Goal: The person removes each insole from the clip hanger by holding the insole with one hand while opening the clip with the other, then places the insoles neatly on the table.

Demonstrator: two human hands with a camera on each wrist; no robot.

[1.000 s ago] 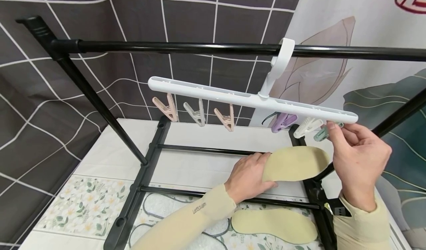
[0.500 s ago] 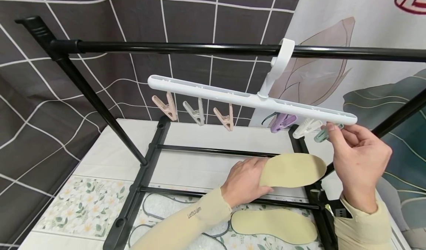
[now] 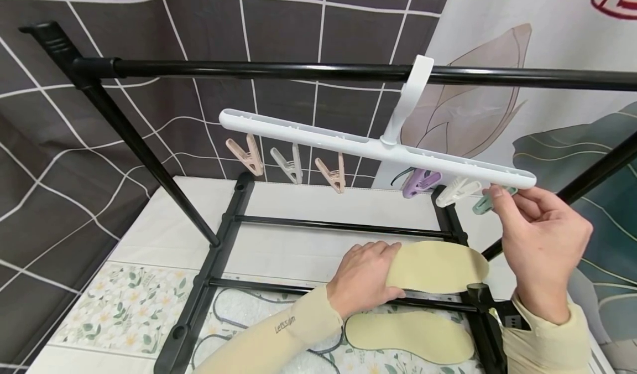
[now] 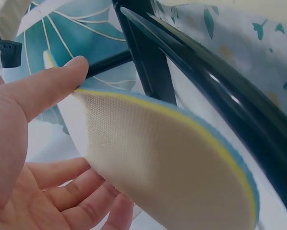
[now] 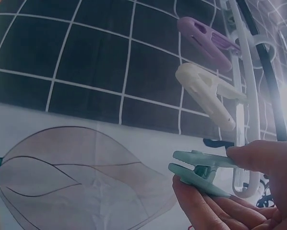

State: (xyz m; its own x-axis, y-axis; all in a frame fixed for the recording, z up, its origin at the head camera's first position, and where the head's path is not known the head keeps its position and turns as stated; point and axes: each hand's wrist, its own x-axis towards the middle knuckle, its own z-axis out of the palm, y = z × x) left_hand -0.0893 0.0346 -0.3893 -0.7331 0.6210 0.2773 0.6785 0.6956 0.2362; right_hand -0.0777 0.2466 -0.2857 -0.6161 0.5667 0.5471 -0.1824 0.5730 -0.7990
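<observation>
My left hand (image 3: 363, 279) holds a pale yellow insole (image 3: 440, 266) by its edges. In the left wrist view, the thumb lies on one edge and the fingers on the opposite one; the insole's rim shows yellow and blue layers. My right hand (image 3: 547, 241) pinches a green clothespin (image 5: 201, 179) between thumb and fingers, its jaws slightly parted with nothing in them. That clothespin hangs at the right end of a white clip hanger (image 3: 308, 136). A second insole (image 3: 410, 335) lies flat on the floral surface below.
The hanger hooks over a black rail (image 3: 249, 69). Other clothespins hang along it, including a purple one (image 3: 420, 183) and a white one (image 3: 458, 191). A lower black bar (image 3: 264, 286) crosses near the left hand. A dark grid curtain (image 3: 278, 31) stands behind.
My left hand has lowered the insole, shifting slightly left and downward. The right hand, still pinching the green clothespin, has moved slightly right. The hanger's hook has turned a little.
</observation>
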